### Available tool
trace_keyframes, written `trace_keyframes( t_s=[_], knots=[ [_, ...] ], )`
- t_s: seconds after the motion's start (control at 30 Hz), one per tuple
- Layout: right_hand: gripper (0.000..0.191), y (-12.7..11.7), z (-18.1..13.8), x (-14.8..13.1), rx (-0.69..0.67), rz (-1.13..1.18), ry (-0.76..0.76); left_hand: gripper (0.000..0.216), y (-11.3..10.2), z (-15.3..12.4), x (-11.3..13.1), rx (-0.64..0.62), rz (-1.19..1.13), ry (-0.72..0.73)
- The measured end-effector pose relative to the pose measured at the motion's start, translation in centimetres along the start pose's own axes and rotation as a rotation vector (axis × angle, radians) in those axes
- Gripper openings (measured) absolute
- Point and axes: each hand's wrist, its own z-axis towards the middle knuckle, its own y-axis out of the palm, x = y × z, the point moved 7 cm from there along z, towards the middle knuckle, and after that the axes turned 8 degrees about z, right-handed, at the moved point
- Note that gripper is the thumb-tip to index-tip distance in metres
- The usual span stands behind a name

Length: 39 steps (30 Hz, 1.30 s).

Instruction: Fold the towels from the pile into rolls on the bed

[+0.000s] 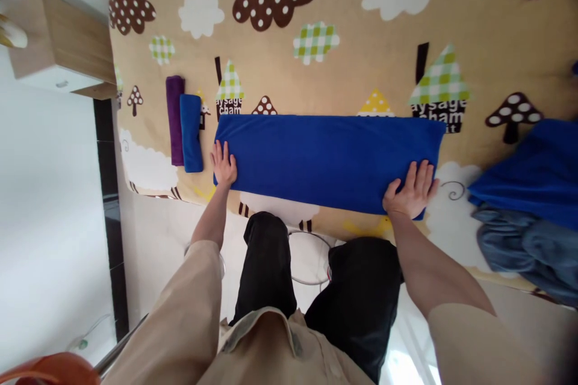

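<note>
Straight ahead of the sitter, at twelve o'clock, a long blue cloth (311, 159) lies flat on the patterned sheet (352, 78). The left hand (224, 165) rests palm down on its nine o'clock end, unclenched; the right hand (410, 190) lies flat with fingers spread near its four o'clock corner. Over at eleven, a purple bundle (175, 123) and a smaller blue bundle (191, 133) lie side by side. A blue heap (537, 168) sits at two, touching a grey heap (533, 246) nearer three.
</note>
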Motion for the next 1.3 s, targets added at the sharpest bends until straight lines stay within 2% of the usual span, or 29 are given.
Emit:
trace_keyframes(
  t_s=[0.13, 0.2, 0.23, 0.27, 0.3, 0.33, 0.4, 0.47, 0.53, 0.6, 0.63, 0.67, 0.73, 0.8, 0.87, 0.97, 1.07, 1.17, 1.3],
  knots=[
    [0.07, 0.2, 0.1, 0.0, -0.007, -0.039, 0.021, 0.062, -0.7, 1.2, -2.6, 0.016, -0.009, -0.113],
    [0.071, 0.2, 0.2, -0.1, -0.022, -0.063, 0.037, 0.063, -0.8, 1.0, -1.6, 0.069, -0.003, -0.179],
    [0.071, 0.3, 0.3, -0.1, -0.03, -0.069, 0.046, 0.063, -0.4, 0.6, 0.1, 0.089, -0.003, -0.179],
    [0.071, 0.3, 0.3, -0.2, -0.04, -0.07, 0.049, 0.064, 0.1, -0.1, 2.6, 0.099, -0.009, -0.143],
    [0.071, 0.3, 0.4, -0.2, -0.05, -0.068, 0.053, 0.065, 1.0, -1.1, 6.2, 0.081, -0.024, -0.052],
    [0.071, 0.3, 0.4, -0.2, -0.06, -0.067, 0.056, 0.065, 2.0, -2.4, 10.8, 0.036, -0.055, 0.095],
    [0.071, 0.4, 0.5, -0.2, -0.074, -0.072, 0.058, 0.061, 3.7, -6.4, 21.7, -0.058, -0.129, 0.456],
    [0.069, 0.4, 0.6, 0.1, -0.076, -0.082, 0.069, 0.057, 4.2, -11.0, 32.8, -0.119, -0.175, 0.795],
    [0.065, 0.6, 0.6, 0.5, -0.089, -0.07, 0.084, 0.059, 3.5, -14.1, 41.6, -0.121, -0.182, 0.979],
    [0.063, 0.8, 0.6, 0.9, -0.103, -0.049, 0.099, 0.063, 2.7, -14.7, 46.9, -0.077, -0.152, 0.983],
    [0.062, 0.8, 0.6, 1.1, -0.095, -0.044, 0.097, 0.064, 2.7, -14.4, 48.1, -0.071, -0.132, 0.969],
    [0.062, 0.7, 0.6, 1.0, -0.079, -0.043, 0.083, 0.064, 2.9, -13.7, 48.4, -0.069, -0.115, 0.942],
    [0.063, 0.4, 0.5, 0.7, -0.028, -0.047, 0.036, 0.062, 4.0, -11.6, 46.4, -0.097, -0.093, 0.885],
    [0.065, 0.2, 0.4, 0.2, -0.007, -0.049, -0.008, 0.059, 5.4, -8.8, 41.5, -0.155, -0.089, 0.834],
    [0.066, 0.2, 0.3, 0.0, -0.018, -0.056, -0.013, 0.058, 6.0, -6.0, 35.5, -0.172, -0.123, 0.857],
    [0.067, 0.2, 0.3, 0.1, -0.03, -0.08, 0.0, 0.063, 4.8, -1.0, 26.0, -0.11, -0.151, 0.704],
    [0.067, 0.2, 0.3, 0.1, -0.028, -0.09, -0.007, 0.066, 2.8, 3.1, 18.5, -0.088, -0.121, 0.517],
    [0.067, 0.1, 0.3, 0.1, -0.029, -0.097, -0.004, 0.067, 1.0, 5.8, 13.9, -0.067, -0.095, 0.408],
    [0.066, 0.2, 0.2, 0.1, -0.029, -0.101, -0.005, 0.067, 0.3, 7.8, 10.3, -0.077, -0.089, 0.379]
  ],
)
